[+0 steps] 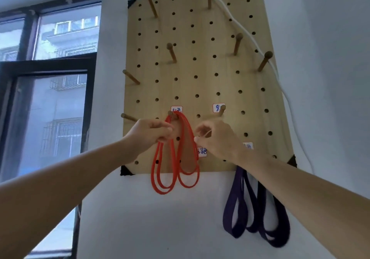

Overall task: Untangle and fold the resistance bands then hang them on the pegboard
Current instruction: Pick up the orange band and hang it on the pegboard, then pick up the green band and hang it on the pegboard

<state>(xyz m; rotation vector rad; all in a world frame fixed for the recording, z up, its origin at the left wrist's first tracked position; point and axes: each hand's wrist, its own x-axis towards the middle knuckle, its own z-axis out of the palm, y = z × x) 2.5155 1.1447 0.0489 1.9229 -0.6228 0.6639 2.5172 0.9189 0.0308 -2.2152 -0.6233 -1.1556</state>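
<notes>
Left grip (149,133) pinches red band (176,170) under peg (170,113); right grip (217,138) curled beside, hold unclear. Band likely light, floppy, stretchy; take near top.

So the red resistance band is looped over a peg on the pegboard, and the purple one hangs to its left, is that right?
Not quite. In the head view the purple resistance band hangs to the right of the red resistance band, not the left. The red one is indeed looped over a peg on the pegboard.
</notes>
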